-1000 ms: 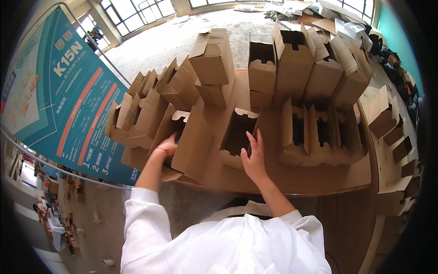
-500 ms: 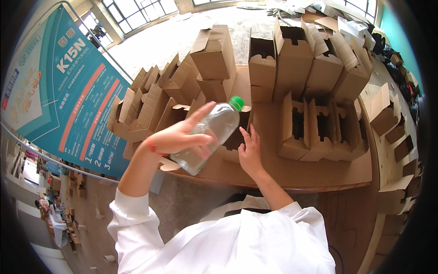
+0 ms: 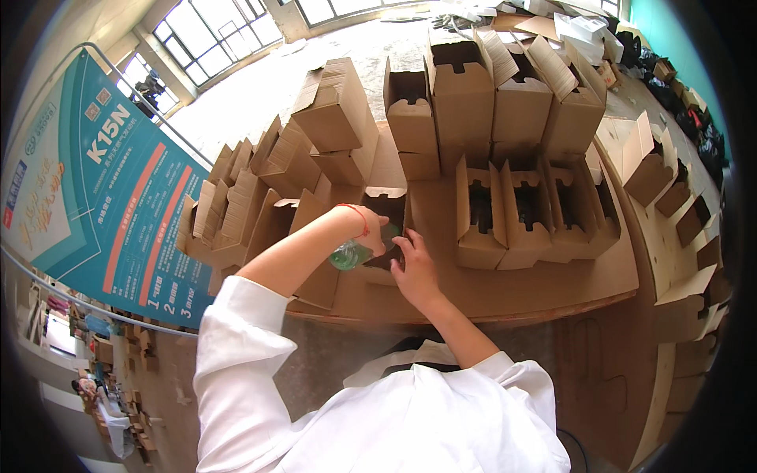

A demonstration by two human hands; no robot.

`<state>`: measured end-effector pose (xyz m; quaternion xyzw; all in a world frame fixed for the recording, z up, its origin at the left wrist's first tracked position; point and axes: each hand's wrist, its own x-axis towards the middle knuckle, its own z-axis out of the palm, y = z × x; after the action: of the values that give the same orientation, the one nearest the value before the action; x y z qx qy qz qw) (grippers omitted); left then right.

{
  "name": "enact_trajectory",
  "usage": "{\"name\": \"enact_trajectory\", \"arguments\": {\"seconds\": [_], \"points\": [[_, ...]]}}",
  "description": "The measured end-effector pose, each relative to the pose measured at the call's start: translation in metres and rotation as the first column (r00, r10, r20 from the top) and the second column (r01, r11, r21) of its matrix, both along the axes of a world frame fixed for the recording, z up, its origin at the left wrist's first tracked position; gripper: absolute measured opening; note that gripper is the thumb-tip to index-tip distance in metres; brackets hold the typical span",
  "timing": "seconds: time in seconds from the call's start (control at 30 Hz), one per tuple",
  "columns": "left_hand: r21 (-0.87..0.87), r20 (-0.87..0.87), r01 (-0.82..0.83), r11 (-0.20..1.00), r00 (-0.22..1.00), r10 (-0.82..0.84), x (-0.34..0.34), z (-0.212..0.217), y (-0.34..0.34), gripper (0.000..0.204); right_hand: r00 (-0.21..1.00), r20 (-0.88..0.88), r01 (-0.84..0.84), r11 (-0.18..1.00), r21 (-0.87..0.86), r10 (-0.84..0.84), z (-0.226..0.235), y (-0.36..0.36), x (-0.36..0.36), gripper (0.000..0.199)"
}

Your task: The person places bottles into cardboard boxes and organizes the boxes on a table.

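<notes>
My left hand is wrapped round a clear plastic bottle. The bottle lies tilted over an open cardboard box, its base toward the near left. Its upper part and green cap are hidden by my hand and the box. Close on the right, my right hand has its fingers bent over the near right edge of that same box. Beside it on the left stands another open box, partly behind my left forearm.
Several open boxes stand in a row on the right of the brown tabletop, with taller stacked ones behind. More boxes crowd the left side. A teal banner stands beyond the left edge.
My left hand has brought the bottle down and tipped it over the box, so its cap no longer shows. My right hand has shifted slightly left and down. The whole view has turned a little.
</notes>
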<state>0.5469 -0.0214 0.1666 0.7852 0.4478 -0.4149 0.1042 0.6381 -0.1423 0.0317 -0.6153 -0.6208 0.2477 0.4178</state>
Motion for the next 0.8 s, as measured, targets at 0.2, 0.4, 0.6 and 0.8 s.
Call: {"name": "enact_trajectory", "arguments": {"seconds": [0.2,0.4,0.6,0.8], "points": [[0.347,-0.085,0.088,0.934,0.994,-0.062,0.017,-0.013,-0.004,0.095,0.986,0.154,-0.035,0.984,-0.174,0.063,0.019,-0.003,-0.007,0.09],[-0.027,0.37,-0.398,0.917,0.848,0.379,-0.008,-0.068,0.028,0.097,0.986,0.16,-0.021,0.994,-0.111,0.039,0.012,-0.006,-0.01,0.091],[-0.23,0.365,-0.592,0.772,0.683,0.633,0.005,-0.109,0.026,0.097,0.992,0.12,-0.014,0.995,-0.097,0.026,0.003,-0.003,-0.006,0.087],[-0.126,0.567,-0.489,0.863,0.679,0.467,-0.002,-0.164,0.002,0.065,0.976,0.189,-0.085,0.99,-0.108,0.104,0.006,-0.006,-0.006,0.091]]}}
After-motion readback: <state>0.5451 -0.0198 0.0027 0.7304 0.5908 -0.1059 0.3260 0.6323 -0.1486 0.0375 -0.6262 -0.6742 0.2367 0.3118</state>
